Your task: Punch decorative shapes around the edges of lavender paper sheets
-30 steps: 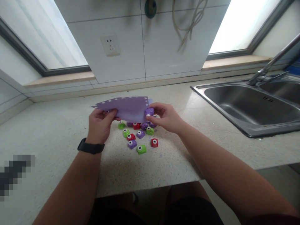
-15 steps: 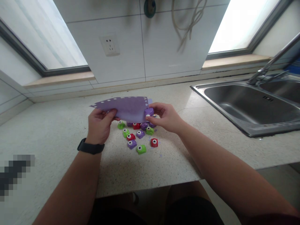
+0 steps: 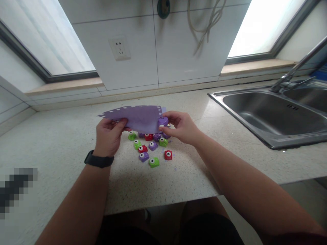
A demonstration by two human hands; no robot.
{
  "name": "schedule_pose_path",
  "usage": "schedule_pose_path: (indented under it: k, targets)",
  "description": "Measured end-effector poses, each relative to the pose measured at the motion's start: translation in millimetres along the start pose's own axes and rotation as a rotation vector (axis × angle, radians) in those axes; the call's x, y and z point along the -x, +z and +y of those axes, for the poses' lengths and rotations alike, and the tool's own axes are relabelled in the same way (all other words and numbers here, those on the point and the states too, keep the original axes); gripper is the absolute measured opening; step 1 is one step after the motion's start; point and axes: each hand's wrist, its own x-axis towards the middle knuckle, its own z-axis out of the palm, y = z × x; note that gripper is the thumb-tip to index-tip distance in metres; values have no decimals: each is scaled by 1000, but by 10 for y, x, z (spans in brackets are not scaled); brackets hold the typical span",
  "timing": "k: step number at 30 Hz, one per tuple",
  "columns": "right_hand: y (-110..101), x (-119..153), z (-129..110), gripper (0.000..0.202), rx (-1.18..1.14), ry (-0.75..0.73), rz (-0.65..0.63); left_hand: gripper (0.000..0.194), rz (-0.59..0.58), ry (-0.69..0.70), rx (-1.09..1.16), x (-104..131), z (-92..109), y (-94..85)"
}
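Observation:
My left hand pinches the near left edge of a sheet of purple paper, thumb on top. Cut-out shapes run along the paper's far and right edges. At the right edge, my right hand is closed around a purple craft punch, thumb below and fingers above. The paper's edge meets the punch; how far it goes in is hidden. Under and in front of the paper lie several more punches, among them a green punch, a red punch and a purple punch.
The punches lie on a speckled stone countertop, with small purple paper bits among them. A steel sink with a faucet is set in at the right. A tiled wall with a socket rises behind.

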Motion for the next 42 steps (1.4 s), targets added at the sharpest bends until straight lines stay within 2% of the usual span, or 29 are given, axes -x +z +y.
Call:
schedule_pose_path:
  k: [11, 19, 33, 42]
  targets:
    - [-15, -5, -36, 34, 18, -36, -12, 23, 13, -14, 60, 0, 27, 45]
    - [-24, -10, -18, 36, 35, -25, -12, 22, 5, 6, -8, -3, 13, 30]
    - [-21, 8, -30, 33, 32, -40, -8, 23, 16, -6, 46, 4, 61, 64]
    - [-38, 19, -76, 28, 101, -82, 18, 26, -40, -1, 99, 20, 32, 37]
